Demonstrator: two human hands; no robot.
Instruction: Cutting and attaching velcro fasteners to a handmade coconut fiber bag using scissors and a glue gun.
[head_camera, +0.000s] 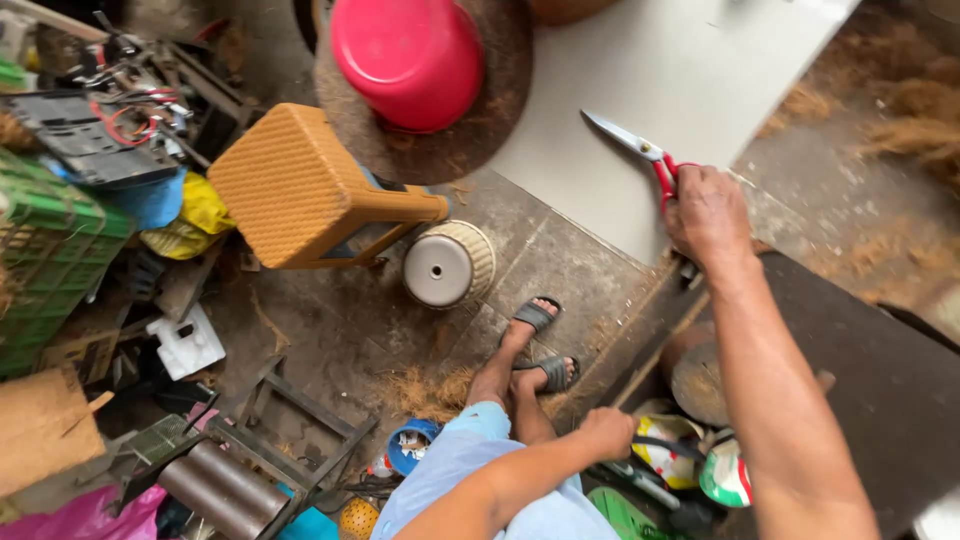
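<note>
Red-handled shears, upper right of frame, lying on white board, right hand gripping handles; left hand fisted low centre, contents unclear; red basin sitting top centre, dirty concrete floor.

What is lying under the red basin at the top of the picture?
The red basin sits upside down on a round brown fibre mat. The mat's rim shows around it; the middle of the mat and anything inside the basin are covered.

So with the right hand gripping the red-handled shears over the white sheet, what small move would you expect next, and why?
Probably lowering the shears to the white sheet. The right hand grips the red handles with the blades shut and pointing across the sheet near its edge. The left hand is fisted low by the knees, away from the sheet, so it may come up to steady it.
</note>
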